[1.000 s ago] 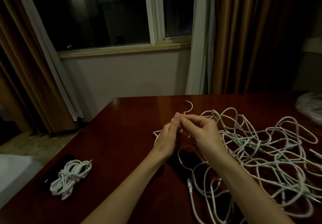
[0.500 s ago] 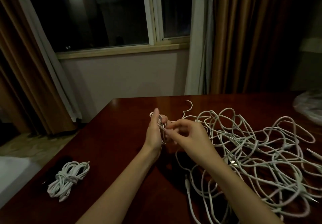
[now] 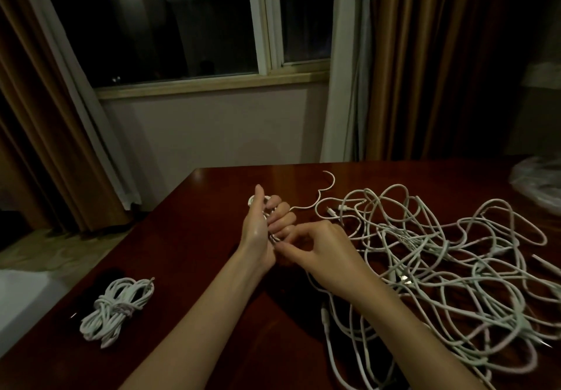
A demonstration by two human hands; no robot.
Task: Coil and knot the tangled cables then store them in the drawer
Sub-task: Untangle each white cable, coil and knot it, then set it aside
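A big tangle of white cables [image 3: 431, 256] spreads over the right half of the dark red table [image 3: 194, 238]. My left hand [image 3: 261, 231] stands upright at the table's middle, its fingers curled round a small white cable coil [image 3: 253, 200] that shows above them. My right hand [image 3: 321, 253] is just to its right, pinching a strand of the same cable at the left palm. One cable end [image 3: 329, 181] curls free behind the hands. A finished knotted cable bundle [image 3: 117, 307] lies at the front left. No drawer is in view.
A clear plastic bag [image 3: 540, 183] lies at the table's far right edge. A small dark object [image 3: 91, 292] sits under the knotted bundle. Beyond the table are a window and brown curtains [image 3: 425, 71]; the table's left edge drops to the floor.
My left hand turned upright and took loops of cable round its fingers. My right hand dropped lower and now pinches the strand at the left palm.
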